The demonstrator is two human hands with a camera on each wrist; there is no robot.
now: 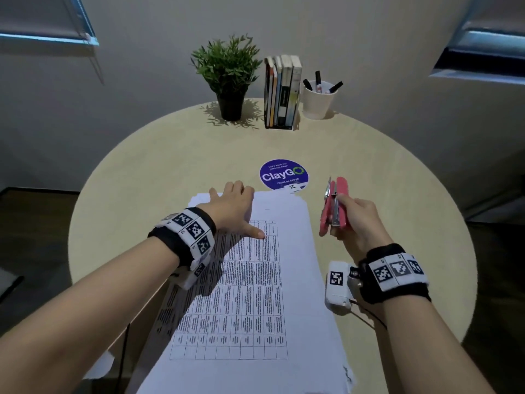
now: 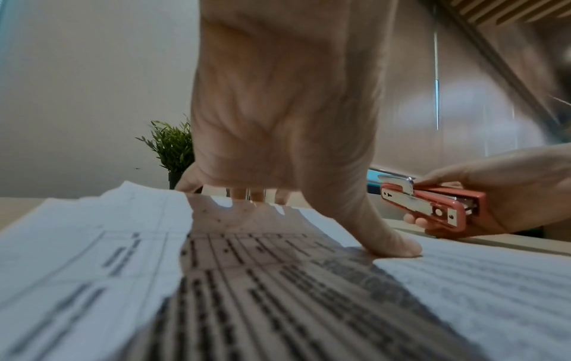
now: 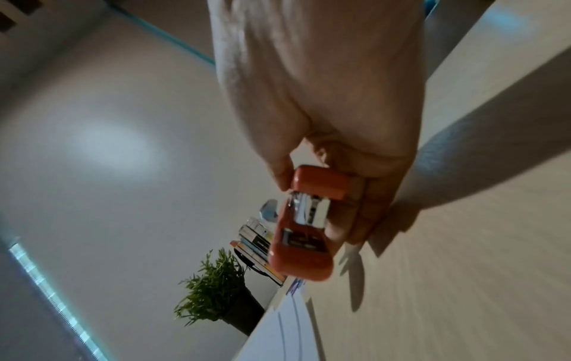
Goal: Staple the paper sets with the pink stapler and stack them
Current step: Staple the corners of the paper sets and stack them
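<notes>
A set of printed paper sheets [image 1: 255, 294] with a table on top lies lengthwise on the round table, running off the near edge. My left hand [image 1: 235, 207] rests on its far end, fingers spread and thumb pressed on the print [image 2: 392, 244]. The same paper set [image 2: 123, 244] fills the lower left wrist view. My right hand [image 1: 360, 220] grips the pink stapler [image 1: 333, 206] just right of the sheets, lifted off the table and turned on its side. The stapler [image 2: 432, 207] has its metal front pointing toward the paper. In the right wrist view the stapler [image 3: 306, 224] sits between thumb and fingers.
A round purple sticker [image 1: 283, 174] lies beyond the paper. At the table's far edge stand a potted plant [image 1: 227, 78], a row of books [image 1: 282, 92] and a white cup of markers [image 1: 319, 99]. Bare tabletop [image 1: 397, 172] lies to the right.
</notes>
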